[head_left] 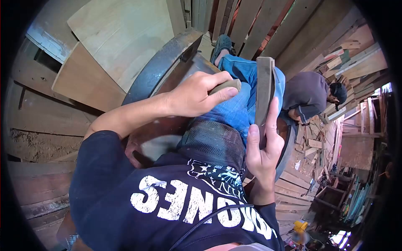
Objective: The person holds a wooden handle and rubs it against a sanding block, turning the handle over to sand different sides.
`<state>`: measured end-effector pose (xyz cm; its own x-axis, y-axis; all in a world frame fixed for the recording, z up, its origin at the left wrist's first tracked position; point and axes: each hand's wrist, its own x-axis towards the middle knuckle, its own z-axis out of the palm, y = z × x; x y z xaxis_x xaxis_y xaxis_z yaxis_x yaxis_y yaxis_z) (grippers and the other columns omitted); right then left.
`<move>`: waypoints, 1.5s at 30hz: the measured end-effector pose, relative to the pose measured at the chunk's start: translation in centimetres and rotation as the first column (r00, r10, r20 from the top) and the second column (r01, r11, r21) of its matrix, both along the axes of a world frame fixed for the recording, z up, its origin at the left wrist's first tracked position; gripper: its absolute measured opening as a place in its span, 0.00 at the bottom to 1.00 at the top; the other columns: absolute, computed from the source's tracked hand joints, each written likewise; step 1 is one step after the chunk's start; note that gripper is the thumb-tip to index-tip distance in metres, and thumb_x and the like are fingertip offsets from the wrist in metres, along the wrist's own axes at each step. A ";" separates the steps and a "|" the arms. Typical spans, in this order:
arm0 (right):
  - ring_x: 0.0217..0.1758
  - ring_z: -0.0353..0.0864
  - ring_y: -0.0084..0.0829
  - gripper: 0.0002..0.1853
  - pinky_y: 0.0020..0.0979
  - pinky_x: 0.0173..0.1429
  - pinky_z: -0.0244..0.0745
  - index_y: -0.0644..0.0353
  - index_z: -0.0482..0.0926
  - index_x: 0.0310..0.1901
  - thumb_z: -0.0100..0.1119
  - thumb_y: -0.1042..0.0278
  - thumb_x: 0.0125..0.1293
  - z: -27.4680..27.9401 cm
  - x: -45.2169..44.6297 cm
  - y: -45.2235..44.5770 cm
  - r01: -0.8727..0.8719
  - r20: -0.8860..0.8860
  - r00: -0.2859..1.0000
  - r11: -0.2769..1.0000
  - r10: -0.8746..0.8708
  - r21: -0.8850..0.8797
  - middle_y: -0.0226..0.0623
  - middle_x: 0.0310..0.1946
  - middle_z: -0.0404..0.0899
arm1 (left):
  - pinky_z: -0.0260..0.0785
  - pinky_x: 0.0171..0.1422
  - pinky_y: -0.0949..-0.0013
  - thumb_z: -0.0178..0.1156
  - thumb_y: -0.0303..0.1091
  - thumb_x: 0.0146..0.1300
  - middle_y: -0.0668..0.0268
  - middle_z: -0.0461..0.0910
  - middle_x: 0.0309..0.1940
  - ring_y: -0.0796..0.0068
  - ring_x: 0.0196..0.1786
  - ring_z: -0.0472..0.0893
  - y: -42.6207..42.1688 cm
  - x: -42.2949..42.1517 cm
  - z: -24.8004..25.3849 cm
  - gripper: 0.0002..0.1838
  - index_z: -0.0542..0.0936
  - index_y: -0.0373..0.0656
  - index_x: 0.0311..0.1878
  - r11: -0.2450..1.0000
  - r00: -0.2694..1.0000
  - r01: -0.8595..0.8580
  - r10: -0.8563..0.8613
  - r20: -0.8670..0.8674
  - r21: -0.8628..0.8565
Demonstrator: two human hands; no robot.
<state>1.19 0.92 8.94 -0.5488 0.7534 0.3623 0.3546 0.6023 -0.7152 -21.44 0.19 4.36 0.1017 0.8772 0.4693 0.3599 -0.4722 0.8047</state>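
Observation:
My left hand (194, 94) is closed around a small grey-brown block (226, 86) with a rounded end, its thumb along the near side. To its right, my right hand (264, 152) grips the lower end of a long, narrow wooden piece (264, 88), with the thumb on one side and the index finger stretched along the other. That piece stands out over my jeans-covered leg (238, 67). The small block and the long piece are apart. A dark mesh cloth (213, 140) lies across my lap.
A large curved dark rim (155, 69) arcs beside my leg at the left. Pale panels (121, 33) lean behind it. Another person (307, 92) in a cap bends over at the right, near scattered wood offcuts (314, 144). A yellow tool (300, 227) lies at the lower right.

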 end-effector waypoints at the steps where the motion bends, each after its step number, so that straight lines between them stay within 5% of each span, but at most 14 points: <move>1: 0.27 0.81 0.28 0.33 0.27 0.37 0.76 0.71 0.60 0.73 0.57 0.81 0.66 -0.4 -0.3 0.1 -0.020 -0.062 0.998 0.999 0.022 0.040 0.46 0.30 0.83 | 0.70 0.35 0.62 0.56 0.41 0.73 0.55 0.78 0.25 0.58 0.29 0.80 0.1 0.0 0.0 0.14 0.77 0.37 0.46 1.000 1.000 -0.019 0.019 -0.001 -0.017; 4: 0.26 0.80 0.27 0.33 0.27 0.37 0.76 0.69 0.60 0.73 0.56 0.80 0.67 -0.8 -0.9 1.1 -0.123 0.060 0.991 0.992 0.121 0.023 0.43 0.29 0.82 | 0.72 0.36 0.58 0.56 0.45 0.73 0.53 0.80 0.26 0.52 0.31 0.82 0.4 0.1 -0.3 0.16 0.77 0.39 0.47 0.998 0.999 -0.036 0.036 0.004 0.052; 8: 0.27 0.79 0.27 0.33 0.26 0.38 0.75 0.67 0.59 0.74 0.55 0.79 0.68 -0.3 -1.0 1.5 -0.008 0.082 0.997 0.998 0.013 -0.064 0.46 0.30 0.82 | 0.70 0.34 0.59 0.57 0.44 0.73 0.53 0.78 0.24 0.54 0.27 0.80 0.2 -0.3 0.5 0.16 0.77 0.38 0.45 0.993 0.999 -0.017 0.022 0.038 -0.120; 10: 0.27 0.79 0.27 0.33 0.26 0.38 0.75 0.67 0.59 0.74 0.55 0.79 0.67 -0.7 -0.6 1.6 -0.015 0.022 1.000 0.999 0.016 -0.038 0.46 0.31 0.82 | 0.66 0.32 0.68 0.56 0.40 0.74 0.59 0.75 0.23 0.73 0.25 0.73 0.3 -0.4 0.1 0.15 0.77 0.35 0.49 0.997 1.000 -0.023 0.024 0.008 -0.077; 11: 0.27 0.79 0.27 0.33 0.26 0.38 0.75 0.67 0.59 0.74 0.55 0.79 0.68 -0.8 -0.6 1.6 -0.058 0.002 0.998 0.998 0.058 -0.015 0.47 0.31 0.82 | 0.66 0.32 0.68 0.56 0.40 0.74 0.59 0.75 0.23 0.73 0.25 0.73 0.3 -0.3 0.0 0.15 0.77 0.35 0.49 0.997 1.000 -0.022 0.022 0.007 -0.077; 13: 0.26 0.79 0.27 0.33 0.26 0.37 0.75 0.67 0.60 0.74 0.55 0.78 0.68 -1.0 -0.5 1.9 -0.161 0.032 0.986 0.987 0.161 0.011 0.48 0.31 0.83 | 0.68 0.33 0.61 0.58 0.43 0.73 0.54 0.76 0.21 0.58 0.25 0.78 0.2 -0.2 0.0 0.15 0.78 0.38 0.44 0.998 0.998 -0.032 0.035 0.043 -0.048; 18: 0.25 0.78 0.25 0.32 0.25 0.36 0.74 0.69 0.60 0.73 0.55 0.78 0.68 -0.3 -0.8 2.2 -0.075 0.099 0.992 0.994 0.083 -0.082 0.45 0.31 0.82 | 0.69 0.33 0.63 0.57 0.42 0.73 0.55 0.76 0.21 0.60 0.25 0.78 0.2 0.0 0.1 0.15 0.78 0.38 0.47 0.999 0.996 -0.021 0.025 0.089 -0.046; 22: 0.27 0.77 0.22 0.32 0.24 0.37 0.74 0.69 0.60 0.73 0.54 0.80 0.68 -0.2 -0.3 1.7 -0.114 -0.067 0.992 0.991 0.110 -0.070 0.43 0.32 0.83 | 0.69 0.33 0.63 0.57 0.42 0.74 0.55 0.76 0.22 0.62 0.25 0.78 0.0 -0.1 0.2 0.15 0.78 0.37 0.47 0.999 0.995 0.000 0.005 0.096 -0.051; 26: 0.34 0.83 0.28 0.32 0.26 0.44 0.77 0.71 0.60 0.73 0.55 0.82 0.67 0.0 -0.4 1.0 -0.145 0.004 0.989 0.988 0.145 -0.061 0.50 0.41 0.85 | 0.70 0.34 0.63 0.58 0.42 0.73 0.55 0.78 0.24 0.64 0.27 0.79 -0.1 -0.1 0.3 0.15 0.78 0.37 0.47 0.999 0.993 -0.015 0.020 0.114 -0.046; 28: 0.25 0.69 0.16 0.35 0.21 0.32 0.67 0.69 0.55 0.75 0.52 0.80 0.67 -0.8 -0.4 0.8 -0.150 0.012 0.989 0.989 0.150 0.008 0.34 0.30 0.81 | 0.71 0.35 0.64 0.59 0.41 0.72 0.55 0.79 0.26 0.64 0.28 0.80 -0.2 -0.1 0.4 0.15 0.78 0.37 0.47 1.000 0.995 -0.011 0.014 0.103 -0.025; 33: 0.25 0.70 0.16 0.35 0.21 0.33 0.67 0.69 0.55 0.75 0.52 0.80 0.67 -0.8 -0.8 0.4 -0.134 0.019 0.991 0.991 0.134 0.015 0.36 0.31 0.81 | 0.75 0.41 0.66 0.65 0.38 0.67 0.55 0.84 0.32 0.65 0.33 0.84 0.0 0.0 0.0 0.15 0.80 0.36 0.49 0.998 0.992 -0.010 0.002 0.128 0.065; 35: 0.38 0.86 0.32 0.33 0.28 0.47 0.78 0.69 0.60 0.73 0.55 0.82 0.67 -0.2 -0.9 0.2 -0.125 0.005 0.992 0.990 0.125 -0.060 0.55 0.50 0.83 | 0.75 0.43 0.69 0.66 0.32 0.65 0.55 0.86 0.38 0.69 0.37 0.86 0.0 0.0 -0.1 0.16 0.80 0.33 0.52 0.996 0.994 0.010 -0.019 0.106 0.089; 45: 0.33 0.84 0.30 0.33 0.28 0.43 0.78 0.70 0.59 0.74 0.55 0.81 0.68 -0.1 -0.7 0.1 -0.109 -0.005 0.994 0.988 0.109 -0.106 0.54 0.46 0.84 | 0.78 0.42 0.66 0.71 0.35 0.60 0.52 0.85 0.36 0.59 0.37 0.86 0.0 0.6 -0.6 0.18 0.82 0.32 0.49 0.979 0.997 -0.072 0.067 0.034 0.193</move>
